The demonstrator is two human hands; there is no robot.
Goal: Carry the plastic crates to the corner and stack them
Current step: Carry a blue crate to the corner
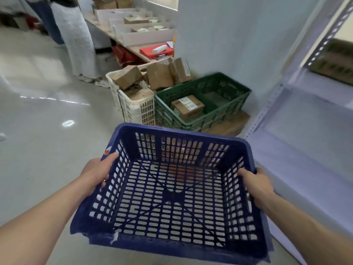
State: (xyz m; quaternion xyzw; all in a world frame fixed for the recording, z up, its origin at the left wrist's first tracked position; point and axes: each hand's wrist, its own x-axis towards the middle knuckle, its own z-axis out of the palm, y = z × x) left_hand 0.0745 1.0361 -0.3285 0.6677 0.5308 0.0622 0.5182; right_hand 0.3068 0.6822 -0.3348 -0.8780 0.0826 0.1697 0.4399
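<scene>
the blue crate (pixel 172 190) fills the lower centre of the frame, empty and held level. my left hand (pixel 95 174) and right hand (pixel 257 185) each clamp a side rim, so i judge it balanced for carrying. green crate (pixel 202 101) and white crate (pixel 131 98) wait above, in the corner, holding boxes.

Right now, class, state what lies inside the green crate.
The green crate holds a labelled cardboard box on its left side. Its near wall hides part of the bottom.
</scene>
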